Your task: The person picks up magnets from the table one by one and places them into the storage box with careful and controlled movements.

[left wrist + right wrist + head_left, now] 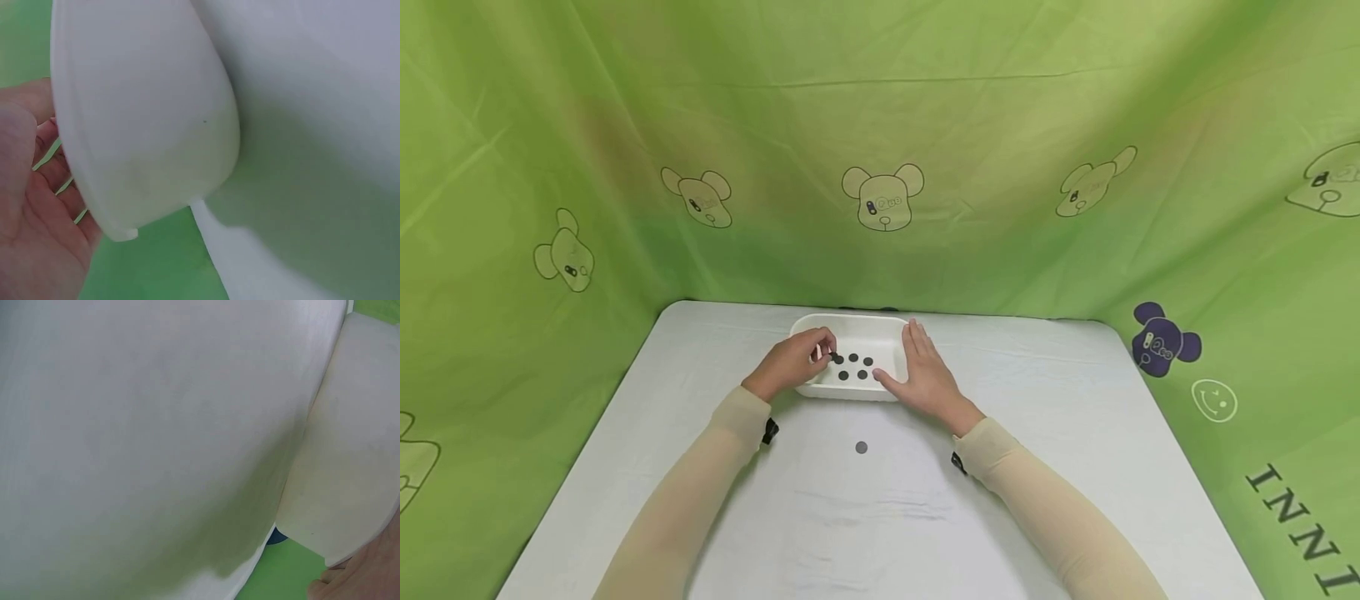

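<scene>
A white rectangular tray [850,393] stands toward the back of the table, with several small dark round discs [853,357] lying in it. Over its left side, my left hand [793,360] pinches a small dark disc [832,356] between thumb and fingers. The left wrist view shows this hand [47,200] beyond the tray's outer wall [144,112], its fingertips hidden. My right hand [928,379] rests on the tray's right end, fingers straight and thumb reaching over the front rim. In the right wrist view, the tray's wall [347,450] hides most of that hand.
One grey disc [861,447] lies on the white tabletop [880,517] in front of the tray, between the forearms. A green curtain [880,108] printed with bear heads encloses the back and sides of the table.
</scene>
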`<act>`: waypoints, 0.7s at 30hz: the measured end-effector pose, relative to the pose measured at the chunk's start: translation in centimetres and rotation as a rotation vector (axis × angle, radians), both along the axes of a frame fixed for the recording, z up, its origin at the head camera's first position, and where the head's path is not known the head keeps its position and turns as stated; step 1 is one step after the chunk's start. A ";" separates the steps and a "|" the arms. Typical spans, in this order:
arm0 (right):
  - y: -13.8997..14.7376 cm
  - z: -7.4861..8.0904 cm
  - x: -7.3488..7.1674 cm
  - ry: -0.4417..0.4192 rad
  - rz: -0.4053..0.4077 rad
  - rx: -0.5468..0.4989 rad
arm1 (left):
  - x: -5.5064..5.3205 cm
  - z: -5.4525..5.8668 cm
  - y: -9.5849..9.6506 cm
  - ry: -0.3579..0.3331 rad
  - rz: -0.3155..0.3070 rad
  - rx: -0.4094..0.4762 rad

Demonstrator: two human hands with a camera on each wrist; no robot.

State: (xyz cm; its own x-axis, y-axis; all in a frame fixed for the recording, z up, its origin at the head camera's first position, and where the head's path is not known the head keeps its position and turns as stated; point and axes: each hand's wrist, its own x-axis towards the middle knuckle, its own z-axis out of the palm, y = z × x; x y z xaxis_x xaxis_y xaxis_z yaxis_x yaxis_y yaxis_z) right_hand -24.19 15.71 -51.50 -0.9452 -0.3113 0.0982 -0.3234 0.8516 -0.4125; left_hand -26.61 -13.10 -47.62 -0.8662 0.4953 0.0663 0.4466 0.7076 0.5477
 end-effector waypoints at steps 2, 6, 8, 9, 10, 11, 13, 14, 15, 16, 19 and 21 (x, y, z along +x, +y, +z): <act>0.0 0.0 0.0 -0.002 0.000 0.001 | -0.2 -0.1 0.1 -0.015 0.000 -0.014; 0.1 0.0 0.0 -0.015 -0.003 0.000 | -0.6 -0.3 0.2 -0.022 -0.005 -0.054; 0.1 0.1 0.1 -0.022 -0.005 0.000 | -0.8 -0.5 0.2 -0.030 -0.011 -0.078; 0.1 0.1 0.1 -0.023 -0.005 -0.002 | -0.9 -0.5 0.2 -0.034 -0.014 -0.090; 0.1 0.1 0.1 -0.026 -0.006 -0.002 | -0.9 -0.6 0.3 -0.043 -0.015 -0.099; 0.1 0.1 0.1 -0.026 -0.006 -0.003 | -1.0 -0.6 0.3 -0.051 -0.015 -0.108; 0.0 0.0 0.1 -0.018 -0.005 -0.005 | -1.0 -0.7 0.4 -0.057 -0.020 -0.125; 0.0 0.0 0.0 -0.017 -0.005 -0.005 | -1.1 -0.7 0.4 -0.058 -0.020 -0.131; 0.0 0.0 0.0 -0.014 -0.005 -0.007 | -1.1 -0.8 0.5 -0.058 -0.019 -0.138; 0.0 0.0 0.0 -0.012 -0.003 -0.007 | -1.2 -0.8 0.5 -0.059 -0.019 -0.144; 0.0 0.1 0.0 -0.008 -0.001 -0.006 | -1.4 -1.0 0.6 -0.067 -0.018 -0.159; 0.0 0.1 0.1 -0.004 0.001 -0.008 | -1.5 -1.1 0.7 -0.075 -0.019 -0.175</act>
